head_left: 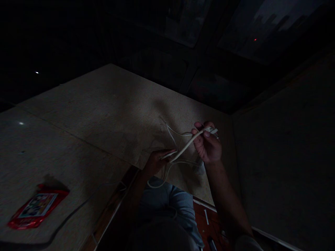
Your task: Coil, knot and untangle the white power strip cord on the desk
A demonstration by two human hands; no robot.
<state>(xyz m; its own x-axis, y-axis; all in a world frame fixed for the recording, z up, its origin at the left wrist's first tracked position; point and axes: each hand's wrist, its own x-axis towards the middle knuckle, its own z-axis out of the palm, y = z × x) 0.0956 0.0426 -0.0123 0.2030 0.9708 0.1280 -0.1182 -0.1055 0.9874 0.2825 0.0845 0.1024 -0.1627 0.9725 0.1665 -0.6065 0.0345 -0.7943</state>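
Note:
A white cable runs between my two hands above the pale surface. My right hand pinches it close to one end, where a small light-coloured connector sticks out past the fingertips. Lower and to the left, my left hand is closed on another stretch of the same cable. Slack loops hang under and behind the hands, one of them dropping over the table's front edge. A small pale object lies below my right wrist, too dim to name.
The pale tabletop is dimly lit. A red packet lies at lower left, with a dark cord beside it. A dark wall bounds the right side. My legs are below the table edge, over a reddish floor.

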